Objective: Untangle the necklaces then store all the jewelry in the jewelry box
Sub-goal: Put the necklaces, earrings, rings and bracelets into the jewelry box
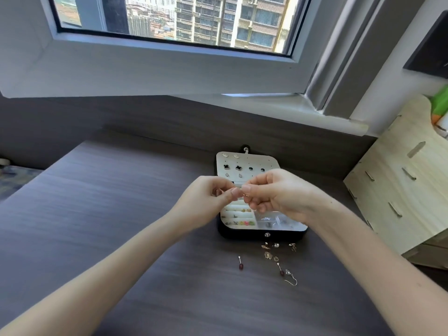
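Dark grey wood-grain worktop [121, 202] filled most of the head view, with the jewelry box [261, 235] sitting open a bit right of centre. Black outside, pale lining inside. Its lid panel [244, 163] stood up at the back with studs pinned in rows, including a pair of black clover studs [226, 166]. The lower tray had little slots with small gold and coloured bits on the left side, and a bigger compartment on the right with some clear or silvery stuff I couldn't make out.

Both hands were up over the box, meeting in the middle of the frame. The left hand [208, 192] and right hand [276, 192] had their fingertips pressed together on a tiny gold piece [246, 195]. So each grip was clamped on it in a pinch, other fingers curled in. It was too small to tell what it was.

On the worktop just in front of the box lay loose earrings: a cluster of gold ones [269, 253], a red bead drop [240, 266] off to the left, a second red drop [281, 271], and a silver hook earring [291, 278] touching or nearly touching it.

A window [194, 20] ran across the top of the frame, and a light wooden organizer [407, 190] stood at the right edge.
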Action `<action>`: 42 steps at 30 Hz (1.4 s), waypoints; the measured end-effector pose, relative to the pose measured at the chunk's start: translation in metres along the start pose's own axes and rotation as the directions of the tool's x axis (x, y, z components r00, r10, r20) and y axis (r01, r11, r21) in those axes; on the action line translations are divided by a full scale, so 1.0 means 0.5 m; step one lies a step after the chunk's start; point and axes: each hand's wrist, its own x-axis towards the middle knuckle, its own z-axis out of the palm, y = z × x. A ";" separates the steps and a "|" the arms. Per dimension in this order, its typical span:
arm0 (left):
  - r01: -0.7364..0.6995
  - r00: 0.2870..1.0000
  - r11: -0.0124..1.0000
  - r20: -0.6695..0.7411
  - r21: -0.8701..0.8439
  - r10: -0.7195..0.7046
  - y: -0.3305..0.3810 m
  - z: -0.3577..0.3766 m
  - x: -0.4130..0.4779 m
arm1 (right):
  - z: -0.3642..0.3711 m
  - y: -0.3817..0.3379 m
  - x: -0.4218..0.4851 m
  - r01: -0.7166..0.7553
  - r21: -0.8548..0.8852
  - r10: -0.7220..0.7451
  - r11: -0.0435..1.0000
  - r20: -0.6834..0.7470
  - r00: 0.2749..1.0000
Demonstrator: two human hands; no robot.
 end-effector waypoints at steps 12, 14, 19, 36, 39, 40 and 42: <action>0.040 0.981 0.999 -0.190 -0.032 -0.045 -0.021 -0.057 0.024 | 0.020 -0.051 0.080 -0.293 -0.501 0.315 0.814 -0.043 0.948; 0.035 0.985 0.999 -0.169 -0.042 -0.041 -0.019 -0.056 0.025 | 0.030 -0.054 0.084 -0.289 -0.567 0.304 0.771 -0.072 0.950; 0.027 0.990 0.998 -0.140 -0.057 -0.035 -0.017 -0.055 0.026 | 0.046 -0.049 0.080 -0.242 -0.677 0.204 0.695 -0.137 0.969; 0.078 0.997 0.926 -0.044 0.369 -0.066 -0.018 -0.012 0.035 | -0.017 -0.011 -0.022 -0.042 -0.227 -0.020 0.973 -0.264 0.964; 0.110 0.994 0.915 -0.043 0.389 -0.101 -0.008 -0.001 0.046 | -0.026 0.013 -0.050 -0.050 -0.074 0.031 0.996 -0.238 0.971; 0.123 0.992 0.912 -0.049 0.390 -0.112 -0.005 0.002 0.048 | -0.029 0.021 -0.059 -0.048 -0.030 0.040 0.998 -0.219 0.975; 0.150 0.989 0.912 -0.070 0.382 -0.134 0.000 0.008 0.051 | -0.032 0.037 -0.074 -0.045 0.066 0.055 0.997 -0.166 0.985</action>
